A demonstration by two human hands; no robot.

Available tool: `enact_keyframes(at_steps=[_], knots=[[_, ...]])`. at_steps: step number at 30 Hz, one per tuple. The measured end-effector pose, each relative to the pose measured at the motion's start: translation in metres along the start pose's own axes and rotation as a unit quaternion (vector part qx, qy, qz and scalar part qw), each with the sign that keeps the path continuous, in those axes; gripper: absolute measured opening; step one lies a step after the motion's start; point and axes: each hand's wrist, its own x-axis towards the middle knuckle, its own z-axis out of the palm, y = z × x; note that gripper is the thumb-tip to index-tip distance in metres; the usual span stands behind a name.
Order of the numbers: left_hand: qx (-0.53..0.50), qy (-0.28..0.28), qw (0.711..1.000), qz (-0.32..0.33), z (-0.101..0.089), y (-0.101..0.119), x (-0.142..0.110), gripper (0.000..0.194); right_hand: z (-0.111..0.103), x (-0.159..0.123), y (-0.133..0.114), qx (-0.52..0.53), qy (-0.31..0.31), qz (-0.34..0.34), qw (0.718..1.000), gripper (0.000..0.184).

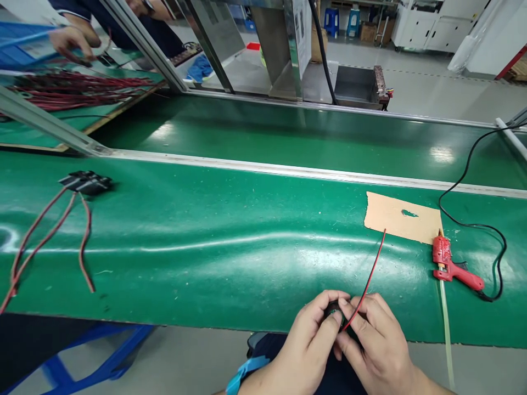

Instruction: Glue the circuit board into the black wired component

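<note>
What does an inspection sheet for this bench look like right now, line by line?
Surface: green mat, glossy.
Job's things: small dark part with red-black wire, held by both hands.
Clutter: cardboard piece; red glue gun; black connector with red leads.
Grips: left hand and right hand pinch the part at the bench edge.
Cables: black cord loops to the glue gun.
Surroundings: another person's hand over a red wire bundle.

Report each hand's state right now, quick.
Left hand: closed on the small dark part, fingers pinching it.
Right hand: closed, pinching the red-and-black wire at the same part.
</note>
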Motion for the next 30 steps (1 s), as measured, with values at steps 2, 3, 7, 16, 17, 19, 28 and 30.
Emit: enact_keyframes(at_steps=[2,3,7,16,17,19,28,30], knots=[[0.013,0.002,1.0,0.003,0.0002,-0.0002,-0.0001,0.042,0.0001,-0.0012,0.0004,0.003,-0.002,0.001,1.0,0.042],[0.022,0.004,1.0,0.004,0.0002,0.0001,-0.0002,0.043,0.0001,-0.002,0.0005,0.004,-0.002,0.003,1.0,0.043],[0.053,0.007,0.999,0.009,-0.0006,0.0031,-0.0004,0.042,0.0,-0.0041,-0.0001,0.004,-0.005,0.006,1.0,0.042],[0.018,0.003,1.0,0.007,0.0034,0.0038,0.0012,0.032,0.0001,-0.0051,-0.0017,0.006,0.0,-0.013,1.0,0.041],[0.015,0.003,1.0,0.006,0.0038,0.0035,0.0008,0.032,-0.0001,-0.0052,-0.0018,0.006,-0.001,-0.011,1.0,0.041],[0.018,0.001,1.0,0.007,0.0035,0.0032,-0.0005,0.034,-0.0011,-0.0049,-0.0022,0.003,0.0,-0.009,1.0,0.041],[0.076,-0.027,0.997,0.008,-0.0057,0.0024,-0.0068,0.048,-0.0019,-0.0034,-0.0039,-0.004,0.009,0.016,1.0,0.041],[0.06,-0.029,0.998,0.004,-0.0051,0.0014,-0.0058,0.047,-0.002,-0.0039,-0.0034,0.006,0.007,0.021,1.0,0.04]])
